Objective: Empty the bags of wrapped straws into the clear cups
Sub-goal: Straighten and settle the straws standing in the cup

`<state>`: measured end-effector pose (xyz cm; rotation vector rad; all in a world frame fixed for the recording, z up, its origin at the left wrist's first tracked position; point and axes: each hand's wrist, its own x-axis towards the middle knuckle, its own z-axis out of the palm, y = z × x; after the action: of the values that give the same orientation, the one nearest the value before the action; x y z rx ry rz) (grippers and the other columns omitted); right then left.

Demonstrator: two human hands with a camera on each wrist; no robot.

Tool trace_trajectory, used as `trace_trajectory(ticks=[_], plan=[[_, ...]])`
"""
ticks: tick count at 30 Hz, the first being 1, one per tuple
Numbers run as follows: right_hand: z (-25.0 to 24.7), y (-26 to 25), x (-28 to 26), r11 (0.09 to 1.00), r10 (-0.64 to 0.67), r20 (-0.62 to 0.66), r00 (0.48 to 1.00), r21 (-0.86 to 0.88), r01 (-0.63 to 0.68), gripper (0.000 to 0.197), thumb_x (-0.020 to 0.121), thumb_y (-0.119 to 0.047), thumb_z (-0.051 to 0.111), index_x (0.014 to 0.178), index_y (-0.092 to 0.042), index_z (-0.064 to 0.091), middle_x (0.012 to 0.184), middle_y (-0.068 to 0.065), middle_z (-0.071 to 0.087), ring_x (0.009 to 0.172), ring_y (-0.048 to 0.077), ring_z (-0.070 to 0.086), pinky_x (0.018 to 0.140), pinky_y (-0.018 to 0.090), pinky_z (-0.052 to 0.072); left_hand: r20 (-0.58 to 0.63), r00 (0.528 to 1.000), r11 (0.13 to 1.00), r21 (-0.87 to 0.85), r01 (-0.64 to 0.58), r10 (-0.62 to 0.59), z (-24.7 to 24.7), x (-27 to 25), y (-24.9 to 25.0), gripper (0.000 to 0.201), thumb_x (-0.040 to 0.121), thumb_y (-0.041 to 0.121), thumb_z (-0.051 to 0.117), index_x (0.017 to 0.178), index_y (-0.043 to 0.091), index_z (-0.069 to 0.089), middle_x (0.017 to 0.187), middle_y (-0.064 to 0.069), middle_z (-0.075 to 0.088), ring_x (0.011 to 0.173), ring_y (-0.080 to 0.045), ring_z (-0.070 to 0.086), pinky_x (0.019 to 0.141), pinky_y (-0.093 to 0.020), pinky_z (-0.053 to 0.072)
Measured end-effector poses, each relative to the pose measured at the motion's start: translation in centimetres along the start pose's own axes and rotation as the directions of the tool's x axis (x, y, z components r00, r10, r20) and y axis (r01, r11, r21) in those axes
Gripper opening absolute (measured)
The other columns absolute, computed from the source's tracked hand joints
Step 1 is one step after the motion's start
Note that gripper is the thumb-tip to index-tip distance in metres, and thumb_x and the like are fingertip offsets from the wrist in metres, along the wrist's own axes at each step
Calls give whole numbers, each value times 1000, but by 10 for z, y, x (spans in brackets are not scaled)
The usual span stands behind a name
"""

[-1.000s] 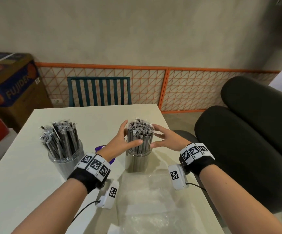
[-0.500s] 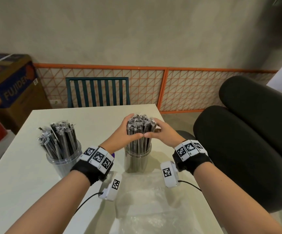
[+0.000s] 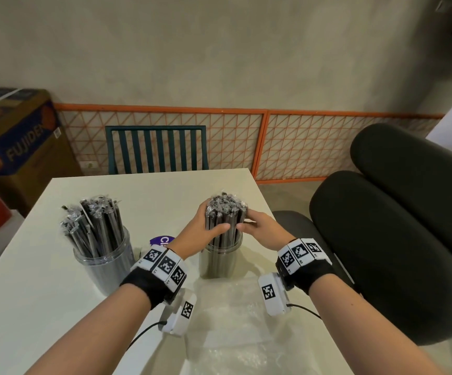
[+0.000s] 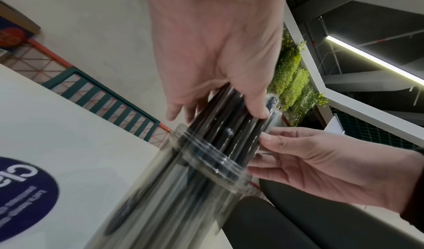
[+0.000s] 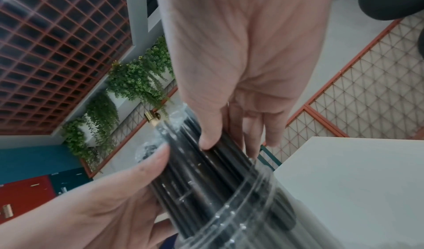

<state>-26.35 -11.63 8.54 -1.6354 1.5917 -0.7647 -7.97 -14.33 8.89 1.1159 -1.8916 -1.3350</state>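
Two clear cups stand on the white table. The left cup holds a loose, fanned bunch of wrapped black straws. The right cup holds a tight upright bundle of wrapped straws. My left hand wraps that bundle from the left, thumb across its front. My right hand grips it from the right, fingertips nearly meeting the left thumb. The wrist views show the same bundle with both hands curled round it above the cup rim.
An empty clear plastic bag lies flat on the table in front of the right cup. A purple round sticker sits between the cups. A teal chair stands behind the table; black cushions press close on the right.
Both hands have closed in from loosely cupping the bundle to gripping it tightly, squeezing the straws together in the right cup. The left cup has not moved.
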Motion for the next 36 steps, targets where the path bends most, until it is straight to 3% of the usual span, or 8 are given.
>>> trace_trajectory(ticks=[7,12,15,18,22,25,30,36], plan=[[-11,-24,4,999,-25,-36,999,-47,23,36,99,-13,43,134,-10,49,135,9,55,124,20,49,105,32,36,-171,985,998,57,-29,38,-7,11,22,65,87,33,61,141,15,29,138,-4,48,121,-14,47,95,-24,36],[-13,-12,1,962,192,75,979,-212,-172,63,97,-14,47,150,-8,12,156,7,24,143,23,26,115,32,25,-67,996,997,38,60,-58,-8,6,14,89,82,37,66,149,18,11,152,-5,28,136,-19,34,105,-27,29],[-6,-4,1,956,193,132,972,-248,-156,83,90,-24,59,151,-13,4,158,3,19,145,21,22,117,35,23,-57,998,999,-23,40,-41,-5,-1,9,101,80,29,70,149,23,-2,155,-5,20,139,-18,28,104,-24,26],[4,-4,-1,980,92,157,983,-187,-62,97,77,-30,72,151,-20,9,155,0,26,142,18,27,116,36,25,-78,997,996,-84,22,-29,0,-5,4,108,78,21,73,148,26,-9,155,-5,20,137,-16,30,98,-21,28],[12,-8,-3,998,10,86,996,-65,-5,93,75,-16,77,147,-18,18,146,-1,36,132,10,32,105,21,24,-79,996,991,-136,16,-28,6,-4,-8,109,77,17,74,148,24,-9,152,-4,27,124,-5,34,100,-22,29],[21,-7,-5,1000,-1,25,1000,-12,2,85,79,-19,74,146,-19,22,143,-1,42,130,12,38,100,19,27,-63,998,991,-133,4,-13,6,-1,-13,98,79,17,72,148,21,2,142,-1,37,126,-8,39,100,-20,34],[25,-8,-4,999,4,-66,998,40,-1,60,90,-25,60,143,-19,33,139,2,51,128,18,48,109,34,37,-86,996,998,-57,-9,4,-1,3,-9,64,89,28,60,142,18,27,132,2,48,122,-11,47,95,-23,37],[9,-12,3,996,26,-30,999,90,-23,85,79,-34,72,148,-19,24,145,2,45,132,18,46,111,38,37,-60,998,997,-76,-17,12,-8,4,-3,70,88,31,60,144,20,20,129,6,45,119,-8,45,95,-23,36]])
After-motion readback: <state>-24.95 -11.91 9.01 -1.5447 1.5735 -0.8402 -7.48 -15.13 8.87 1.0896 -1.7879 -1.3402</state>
